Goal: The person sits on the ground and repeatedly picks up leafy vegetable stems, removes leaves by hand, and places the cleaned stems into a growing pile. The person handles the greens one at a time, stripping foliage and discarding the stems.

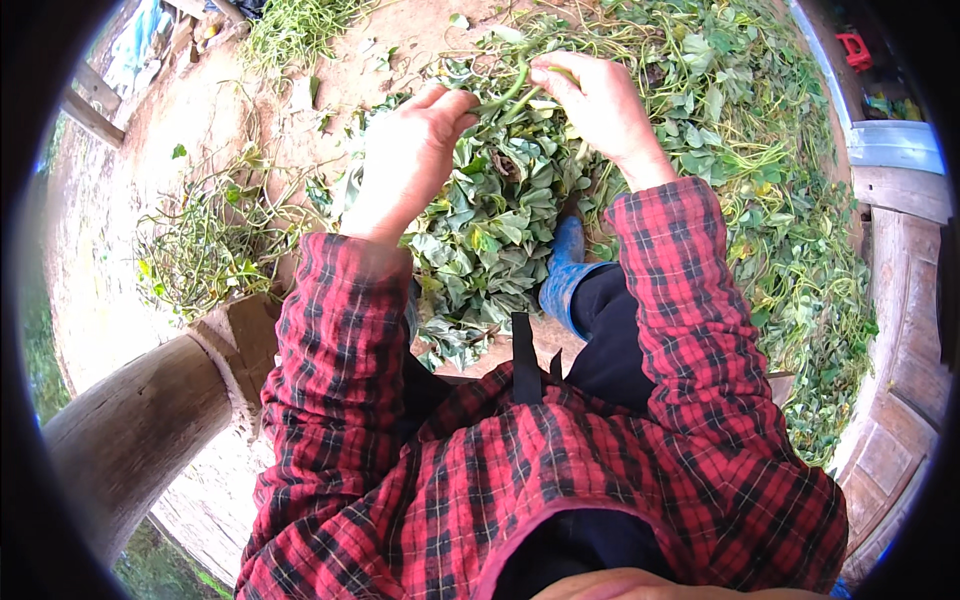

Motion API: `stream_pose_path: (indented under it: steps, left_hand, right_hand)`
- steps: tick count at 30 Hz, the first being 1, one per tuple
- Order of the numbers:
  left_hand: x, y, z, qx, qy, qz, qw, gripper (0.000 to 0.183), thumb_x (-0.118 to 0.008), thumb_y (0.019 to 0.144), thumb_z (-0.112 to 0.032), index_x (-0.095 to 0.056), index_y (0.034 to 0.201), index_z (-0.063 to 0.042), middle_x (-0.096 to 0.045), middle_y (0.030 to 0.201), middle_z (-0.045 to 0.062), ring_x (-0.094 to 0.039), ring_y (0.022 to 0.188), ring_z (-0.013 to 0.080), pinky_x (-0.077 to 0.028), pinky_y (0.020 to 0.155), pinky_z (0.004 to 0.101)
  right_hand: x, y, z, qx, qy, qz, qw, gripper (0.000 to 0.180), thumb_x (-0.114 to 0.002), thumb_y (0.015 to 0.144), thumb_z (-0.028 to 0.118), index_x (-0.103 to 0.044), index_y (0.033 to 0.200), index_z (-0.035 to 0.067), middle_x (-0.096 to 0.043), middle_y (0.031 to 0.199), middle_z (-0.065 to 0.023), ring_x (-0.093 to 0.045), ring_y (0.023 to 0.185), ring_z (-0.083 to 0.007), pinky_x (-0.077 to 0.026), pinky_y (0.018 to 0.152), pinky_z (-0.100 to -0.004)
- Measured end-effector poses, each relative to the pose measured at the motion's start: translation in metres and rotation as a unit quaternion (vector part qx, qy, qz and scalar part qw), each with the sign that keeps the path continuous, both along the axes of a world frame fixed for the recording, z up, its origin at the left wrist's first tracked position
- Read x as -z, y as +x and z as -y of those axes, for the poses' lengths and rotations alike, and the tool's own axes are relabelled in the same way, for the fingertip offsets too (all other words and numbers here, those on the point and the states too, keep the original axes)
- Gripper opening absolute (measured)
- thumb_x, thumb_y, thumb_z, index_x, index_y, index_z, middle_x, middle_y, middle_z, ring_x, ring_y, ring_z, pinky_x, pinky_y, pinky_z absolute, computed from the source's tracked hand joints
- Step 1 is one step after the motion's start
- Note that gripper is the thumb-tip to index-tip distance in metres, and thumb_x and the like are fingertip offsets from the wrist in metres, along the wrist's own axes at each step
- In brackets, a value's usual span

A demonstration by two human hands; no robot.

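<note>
My left hand [416, 154] pinches one end of some green leafy stems [514, 91] in front of me. The fingers of my right hand [600, 105] close on the other end, so the stems bend across the gap between the hands. Below them a heap of picked green leaves [487, 225] lies on the ground between my feet, some of the leaves yellowed. A large spread of leafy vines [750, 165] reaches from beyond my right hand down along my right side.
A blue boot [566, 277] on my right foot touches the leaf heap. Bare stems lie in a tangled pile [217, 240] at left and a green bundle [300, 30] farther off. A wooden post [142, 435] stands at lower left, with wooden panelling [892, 315] at right.
</note>
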State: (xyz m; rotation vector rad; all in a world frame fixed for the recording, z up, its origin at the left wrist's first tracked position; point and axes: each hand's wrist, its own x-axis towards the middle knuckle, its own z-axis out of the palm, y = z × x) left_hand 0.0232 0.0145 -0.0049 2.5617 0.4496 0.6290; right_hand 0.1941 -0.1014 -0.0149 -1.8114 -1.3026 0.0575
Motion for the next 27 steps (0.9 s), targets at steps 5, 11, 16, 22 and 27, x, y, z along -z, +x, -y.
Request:
stream_pose_path:
  steps: [5,11,16,22,27]
  left_hand:
    - [0.023,-0.027,-0.046,-0.107,-0.247,-0.003,0.963,0.016,-0.06,0.085,-0.012,-0.062,0.099,-0.004,-0.065,0.083,0.002,-0.058,0.074,0.0073,-0.046,0.068,0.0223]
    - [0.013,-0.01,-0.026,-0.028,-0.533,0.091,0.841,0.022,-0.065,0.082,-0.017,-0.064,0.099,-0.002,-0.063,0.08,0.0,-0.056,0.07,0.0064,-0.046,0.068,0.0223]
    - [0.003,-0.003,-0.014,0.002,-0.551,0.085,0.83,0.02,-0.063,0.083,-0.015,-0.063,0.099,-0.002,-0.064,0.084,0.001,-0.056,0.071,0.0075,-0.046,0.068,0.0235]
    - [0.007,-0.001,-0.015,0.054,-0.554,0.089,0.826,0.021,-0.064,0.082,-0.012,-0.059,0.1,-0.001,-0.064,0.083,0.003,-0.057,0.074,0.0081,-0.046,0.07,0.0234]
    - [0.007,0.002,-0.012,0.091,-0.574,0.097,0.808,0.017,-0.063,0.083,-0.011,-0.057,0.097,-0.003,-0.063,0.081,0.003,-0.057,0.073,0.0093,-0.045,0.071,0.0232]
  right_hand:
    - [-0.03,0.032,0.029,0.23,-0.172,-0.022,0.958,0.026,-0.048,0.092,0.029,-0.061,0.1,0.009,-0.065,0.071,-0.0004,-0.058,0.055,-0.0123,-0.047,0.049,-0.0287]
    - [-0.019,-0.003,0.008,-0.127,0.078,-0.534,0.832,0.023,-0.05,0.092,0.025,-0.052,0.101,0.004,-0.054,0.079,-0.0003,-0.059,0.07,-0.0122,-0.052,0.061,-0.0265]
    - [-0.019,-0.023,0.001,-0.125,0.028,-0.523,0.842,0.022,-0.064,0.083,0.016,-0.055,0.1,0.006,-0.045,0.075,0.0076,-0.033,0.052,0.0017,-0.024,0.041,-0.0138]
    - [-0.019,-0.037,-0.011,-0.048,-0.036,-0.438,0.897,0.018,-0.064,0.083,0.018,-0.059,0.094,0.005,-0.044,0.066,0.01,-0.03,0.047,0.0025,-0.019,0.038,-0.0162]
    - [-0.01,-0.031,-0.012,-0.055,-0.084,-0.304,0.947,0.019,-0.067,0.079,0.021,-0.063,0.087,0.004,-0.056,0.067,0.0,-0.046,0.063,-0.0064,-0.039,0.059,-0.0234]
